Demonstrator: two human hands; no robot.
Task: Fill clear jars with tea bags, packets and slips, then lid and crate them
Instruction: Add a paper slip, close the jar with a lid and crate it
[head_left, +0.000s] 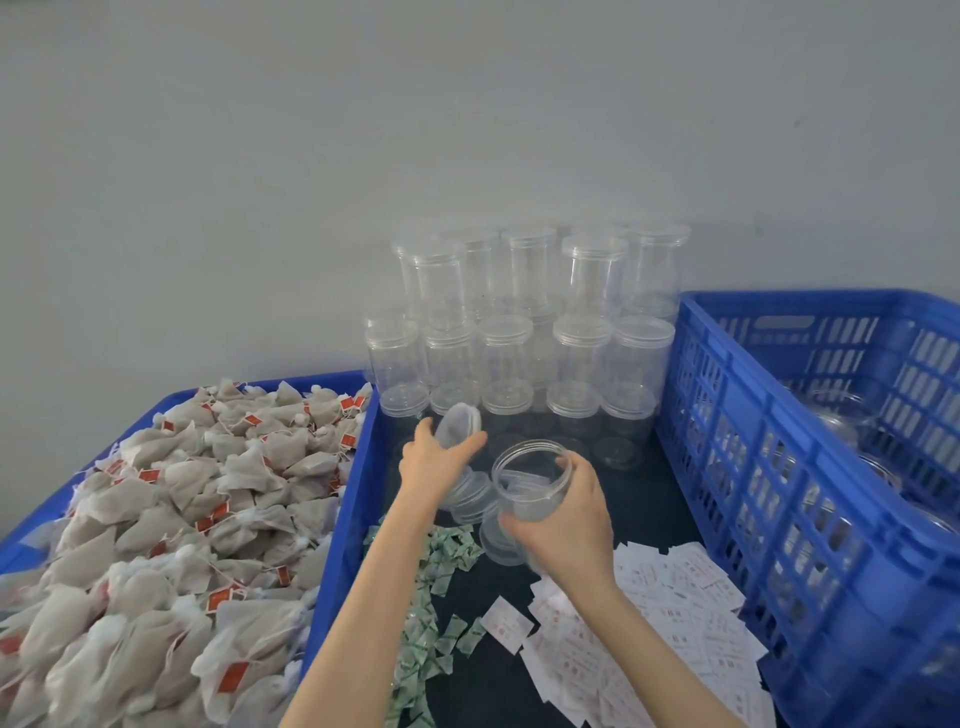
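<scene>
White slips (670, 618) and green packets (431, 587) lie nearest on the dark tray floor, just in front of the right hand (563, 512), which grips an open, empty jar (530, 480) tilted toward the viewer. Beyond it the left hand (434, 460) holds the lid (460, 423) in its fingertips. A careless swing could knock the stacked jars (524, 332) behind, which look light and tippy.

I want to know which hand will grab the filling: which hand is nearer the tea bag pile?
Left. The left hand, holding a lid, is just right of the tea bag pile. The right hand grips the open jar farther right, beyond the left hand.
</scene>
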